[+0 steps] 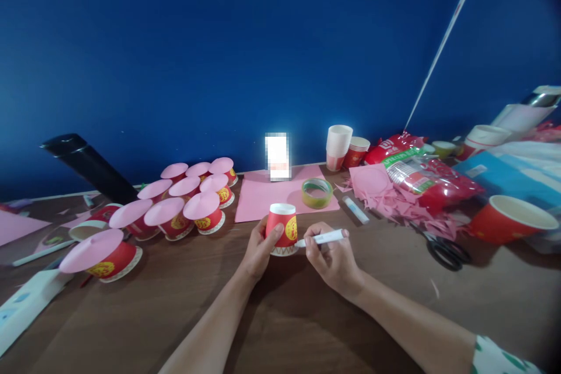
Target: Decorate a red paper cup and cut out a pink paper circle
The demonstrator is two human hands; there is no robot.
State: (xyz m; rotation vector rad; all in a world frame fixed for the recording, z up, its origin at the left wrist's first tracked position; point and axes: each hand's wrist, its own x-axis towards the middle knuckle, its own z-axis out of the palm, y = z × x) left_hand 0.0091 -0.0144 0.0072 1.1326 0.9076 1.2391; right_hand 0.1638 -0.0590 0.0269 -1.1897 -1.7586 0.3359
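My left hand (262,243) grips a red paper cup (280,227) from its left side, thumb across the front. The cup stands upside down, with a yellow emblem on its side and a zigzag line drawn on the white flared rim at the bottom. In my right hand (331,257) is a white marker (324,238), pinched between thumb and fingers. Its tip points left and meets the cup's lower right side near the rim; whether it touches is too small to tell. Behind the cup lie a pink paper sheet (258,196) and a roll of tape (316,193).
Several red cups topped with pink paper discs (164,211) stand at the left, near a black bottle (92,166). To the right are a glue stick (356,210), pink paper scraps (407,210), black scissors (447,252), a red plastic package (421,172) and an orange-red cup (511,219). Stacked cups (338,148) stand by the blue wall.
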